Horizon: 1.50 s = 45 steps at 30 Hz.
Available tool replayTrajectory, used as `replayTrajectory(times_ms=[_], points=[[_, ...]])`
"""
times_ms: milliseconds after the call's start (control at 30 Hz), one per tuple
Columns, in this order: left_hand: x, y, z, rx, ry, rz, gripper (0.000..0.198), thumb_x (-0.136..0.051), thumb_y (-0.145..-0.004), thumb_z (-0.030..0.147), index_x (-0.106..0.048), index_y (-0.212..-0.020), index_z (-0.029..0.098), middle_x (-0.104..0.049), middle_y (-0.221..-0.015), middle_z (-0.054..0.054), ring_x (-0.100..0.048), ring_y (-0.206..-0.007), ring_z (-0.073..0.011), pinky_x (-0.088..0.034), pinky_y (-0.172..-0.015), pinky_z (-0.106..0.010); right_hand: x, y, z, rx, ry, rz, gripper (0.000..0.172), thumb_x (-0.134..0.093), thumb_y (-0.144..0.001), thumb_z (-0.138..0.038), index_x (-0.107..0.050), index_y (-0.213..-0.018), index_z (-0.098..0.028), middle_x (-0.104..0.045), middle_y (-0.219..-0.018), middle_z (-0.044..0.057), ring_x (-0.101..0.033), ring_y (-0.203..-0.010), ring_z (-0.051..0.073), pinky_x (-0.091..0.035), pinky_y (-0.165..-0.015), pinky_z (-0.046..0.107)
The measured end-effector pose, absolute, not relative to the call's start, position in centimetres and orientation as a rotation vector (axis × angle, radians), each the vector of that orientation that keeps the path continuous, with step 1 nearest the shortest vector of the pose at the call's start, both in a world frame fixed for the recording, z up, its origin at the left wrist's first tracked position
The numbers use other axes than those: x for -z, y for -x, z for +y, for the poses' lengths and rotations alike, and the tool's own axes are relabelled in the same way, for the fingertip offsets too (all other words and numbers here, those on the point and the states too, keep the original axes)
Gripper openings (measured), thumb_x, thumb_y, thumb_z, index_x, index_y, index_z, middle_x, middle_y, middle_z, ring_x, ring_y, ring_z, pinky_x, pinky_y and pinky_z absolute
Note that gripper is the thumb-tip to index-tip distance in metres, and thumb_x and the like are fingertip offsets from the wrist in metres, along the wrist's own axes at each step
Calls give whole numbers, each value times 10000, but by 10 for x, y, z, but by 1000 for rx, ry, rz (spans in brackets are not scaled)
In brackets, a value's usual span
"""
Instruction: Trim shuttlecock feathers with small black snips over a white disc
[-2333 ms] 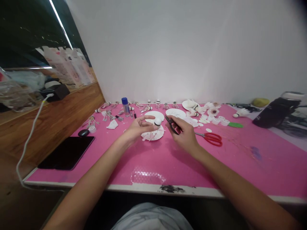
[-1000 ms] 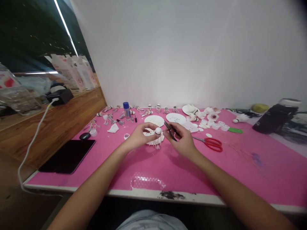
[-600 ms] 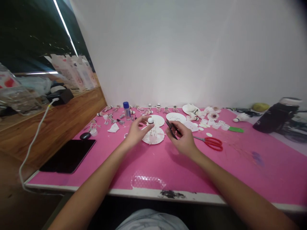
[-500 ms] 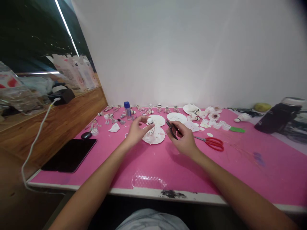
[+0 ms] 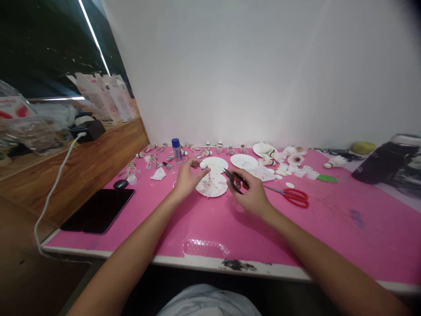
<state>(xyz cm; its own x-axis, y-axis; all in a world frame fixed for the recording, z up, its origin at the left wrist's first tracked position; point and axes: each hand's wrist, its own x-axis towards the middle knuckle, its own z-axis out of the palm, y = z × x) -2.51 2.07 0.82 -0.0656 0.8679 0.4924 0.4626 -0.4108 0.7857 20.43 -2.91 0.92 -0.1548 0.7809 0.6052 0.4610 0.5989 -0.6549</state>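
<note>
Shifting left above the paper plate (image 5: pixel 212 186): light, fragile-looking shuttlecock cork (image 5: pixel 204 165), pinched by left-hand fingers (image 5: pixel 197 163); right-hand fingers (image 5: pixel 241 175) gripping black scissors (image 5: pixel 233 181) right of plate.

Before us on the pink tabletop (image 5: pixel 355 245), a round white paper plate (image 5: pixel 212 185) lies between a flat black tablet (image 5: pixel 97 210) to our left and red-handled steel scissors (image 5: pixel 296 198) to our right, white shuttlecocks (image 5: pixel 219 148) lined behind.

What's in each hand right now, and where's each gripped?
Left hand: a white shuttlecock cork, pinched at its side. Right hand: small black scissors, held by the handles.
</note>
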Motion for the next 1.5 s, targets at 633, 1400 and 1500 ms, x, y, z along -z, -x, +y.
replayTrajectory(times_ms=[633,1400,1500], points=[[1,32,31,-1485,-1918,1380,296,-785,-841,388,-679,-1037,194,-718,-1084,-74,-612,-971,-216,-459,-863,-341,-7,-205,-29,-372,1003,-1849,371,-673,-837,-197,-702,-1204,-238,-740,-978,44,-614,-765,187,-497,-678,301],[3,36,38,-1460,-2020,1244,275,-684,-943,319,-715,-1201,229,-686,-1222,-94,-625,-1113,-237,-490,-950,-374,-7,-205,-30,-376,1006,-1875,395,-674,-819,-150,-692,-1201,-248,-762,-1094,48,-676,-876,209,-501,-703,299],[2,36,38,-1445,-2027,1220,275,-656,-959,306,-692,-1218,219,-694,-1245,-97,-631,-1136,-235,-484,-974,-379,-7,-205,-30,-376,1001,-1872,394,-673,-818,-147,-695,-1198,-250,-762,-1101,48,-678,-873,208,-504,-699,296]])
